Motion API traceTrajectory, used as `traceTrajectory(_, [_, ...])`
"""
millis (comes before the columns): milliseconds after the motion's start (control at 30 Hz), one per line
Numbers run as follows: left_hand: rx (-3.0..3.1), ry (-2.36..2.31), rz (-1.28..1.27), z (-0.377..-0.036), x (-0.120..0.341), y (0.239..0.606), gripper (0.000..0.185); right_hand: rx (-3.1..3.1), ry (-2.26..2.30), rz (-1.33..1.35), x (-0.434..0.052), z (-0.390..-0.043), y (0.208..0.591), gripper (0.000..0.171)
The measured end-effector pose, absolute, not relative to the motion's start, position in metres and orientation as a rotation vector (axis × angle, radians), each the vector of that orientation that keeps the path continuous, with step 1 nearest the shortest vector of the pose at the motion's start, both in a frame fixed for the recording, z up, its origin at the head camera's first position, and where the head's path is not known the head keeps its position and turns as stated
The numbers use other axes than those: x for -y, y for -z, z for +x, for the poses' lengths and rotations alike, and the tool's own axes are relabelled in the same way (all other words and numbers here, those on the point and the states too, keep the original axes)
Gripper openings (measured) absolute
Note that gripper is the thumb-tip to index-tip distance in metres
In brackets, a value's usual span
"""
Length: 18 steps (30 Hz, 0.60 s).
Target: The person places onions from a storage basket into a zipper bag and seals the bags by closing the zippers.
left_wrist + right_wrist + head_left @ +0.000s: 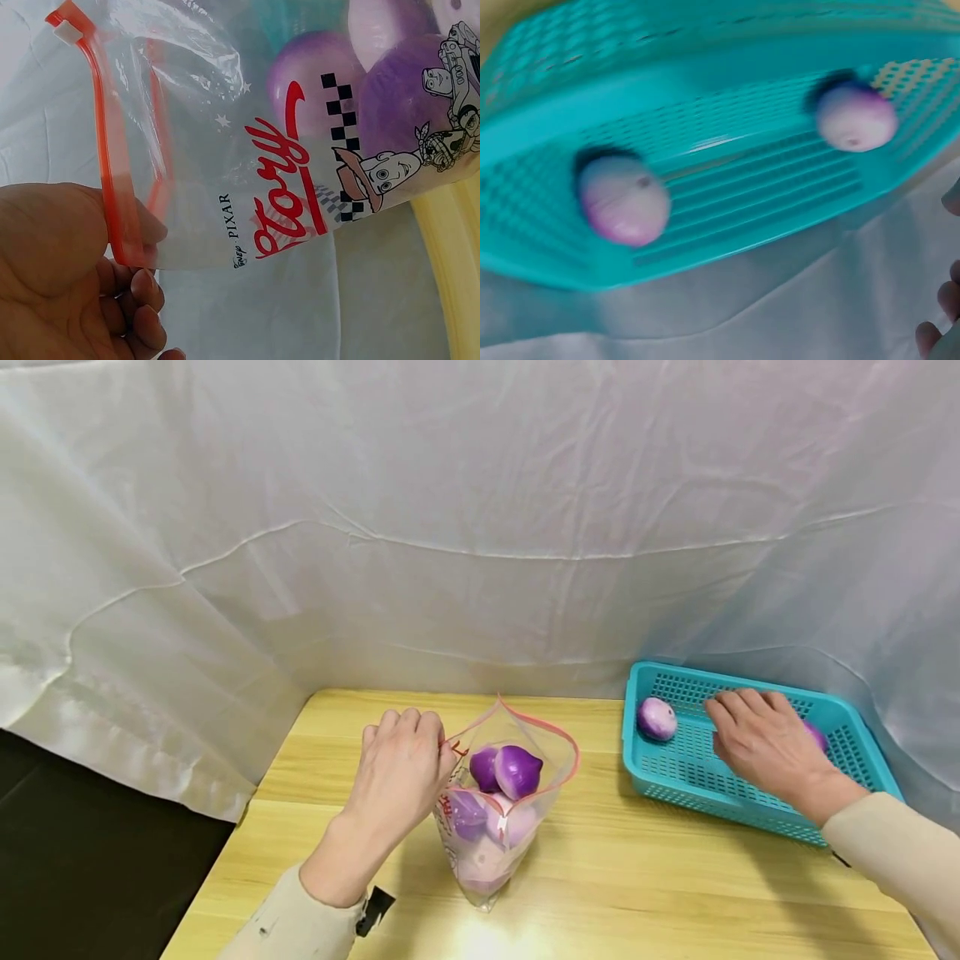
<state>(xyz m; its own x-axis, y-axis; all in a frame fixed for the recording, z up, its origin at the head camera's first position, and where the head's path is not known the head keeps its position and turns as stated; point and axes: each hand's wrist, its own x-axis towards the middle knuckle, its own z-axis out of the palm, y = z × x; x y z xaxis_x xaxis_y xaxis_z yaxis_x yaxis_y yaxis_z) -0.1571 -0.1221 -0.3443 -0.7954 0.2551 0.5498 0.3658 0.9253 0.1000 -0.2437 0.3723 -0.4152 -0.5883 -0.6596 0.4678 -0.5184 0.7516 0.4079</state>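
My left hand (401,772) pinches the side of a clear zip bag (199,172) at its red-edged mouth. The bag stands on the table with its mouth spread, and several purple-and-white onions (519,772) lie inside. In the left wrist view, the bag shows red lettering and cartoon prints, with a white slider (67,32) on the zip. My right hand (765,739) is over a turquoise basket (636,693), fingers loosely bent, holding nothing visible. One onion (657,719) lies at the basket's left end; another onion (816,736) is partly hidden behind the right hand.
A light wood table (600,885) carries the bag and the basket, which stands at the back right. White-grey cloth (465,610) hangs behind and along the sides. Beyond the table's left edge is a dark surface (90,860).
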Motion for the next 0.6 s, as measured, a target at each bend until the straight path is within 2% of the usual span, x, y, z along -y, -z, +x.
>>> traceTrajectory(333, [2.558,0.280,-0.425,-0.157,0.124,0.346,0.019,2.457,0.628,0.920,-0.432,-0.258,0.434,0.089])
traceTrajectory(467, [2.565,0.282,-0.422,-0.157,0.124,0.346,0.018,2.528,0.823,0.902,-0.455,-0.261,0.440,0.036])
traceTrajectory(500, [2.566,0.282,-0.420,-0.157,0.124,0.346,0.017,2.546,0.881,0.890,-0.461,-0.261,0.442,0.038])
traceTrajectory(567, [2.567,0.279,-0.417,-0.158,0.124,0.346,0.016,2.573,0.989,0.866,-0.470,-0.263,0.445,0.063])
traceTrajectory(600, [2.569,0.280,-0.414,-0.158,0.124,0.346,0.016,2.577,1.040,0.854,-0.475,-0.264,0.447,0.065])
